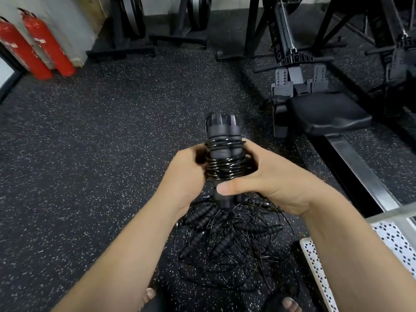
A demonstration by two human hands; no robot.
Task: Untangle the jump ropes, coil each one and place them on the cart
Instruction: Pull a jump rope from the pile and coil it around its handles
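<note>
On the speckled rubber floor (112, 131), at the lower right edge, part of a perforated white cart (396, 242) is seen. It lies nearer the right hand (274, 183). Directly below the hands a tangled pile of jump ropes (227, 242) is spread — handles and thin cable mixed. Above it one wound jump rope (224, 158) is held, its paired handles pointed away from the person. It is gripped from both sides — the left hand (184, 176) curled round the coils, the right thumb laid across.
</note>
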